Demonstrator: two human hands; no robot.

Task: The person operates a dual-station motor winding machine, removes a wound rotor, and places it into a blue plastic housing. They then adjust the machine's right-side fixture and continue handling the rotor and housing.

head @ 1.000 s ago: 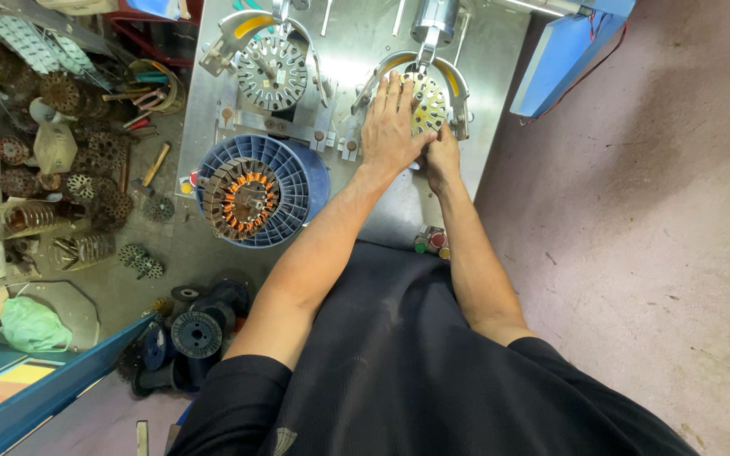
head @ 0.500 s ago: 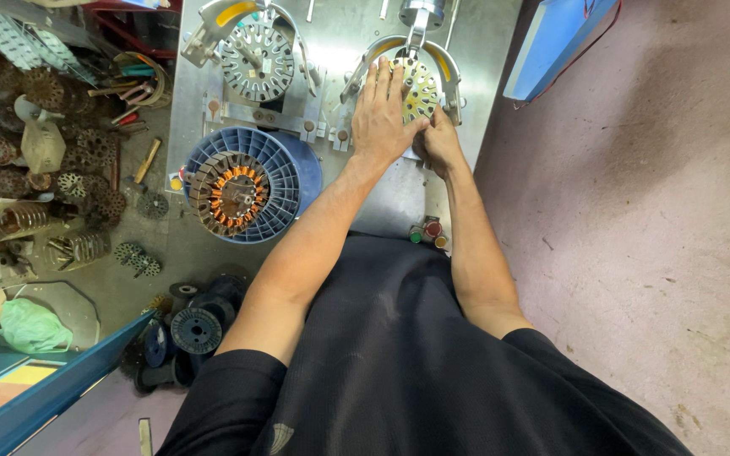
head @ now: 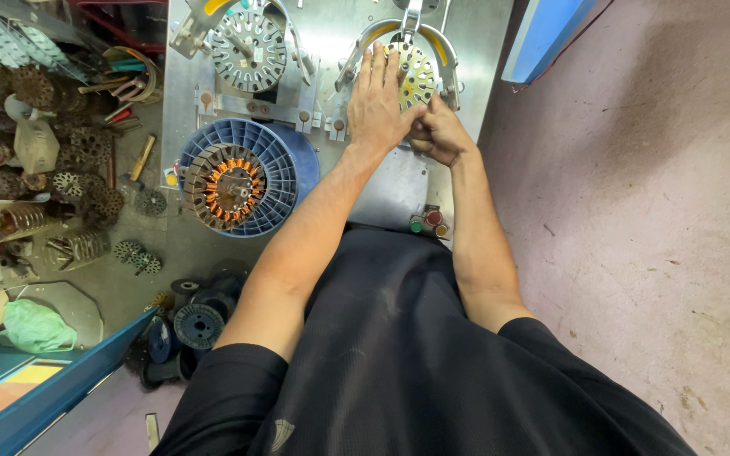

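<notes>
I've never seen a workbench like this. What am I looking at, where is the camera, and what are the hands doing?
The camera sits on the person's head and looks down over their black shirt at a metal bench. There is no robot, only two bare hands. The left hand lies flat on a round slotted metal disc in the right fixture. The right hand touches the disc's lower edge; I cannot tell whether it grips. A second disc sits in the left fixture. A blue basket holds a ring wound with copper wire. Spare parts and tools lie to the left.
</notes>
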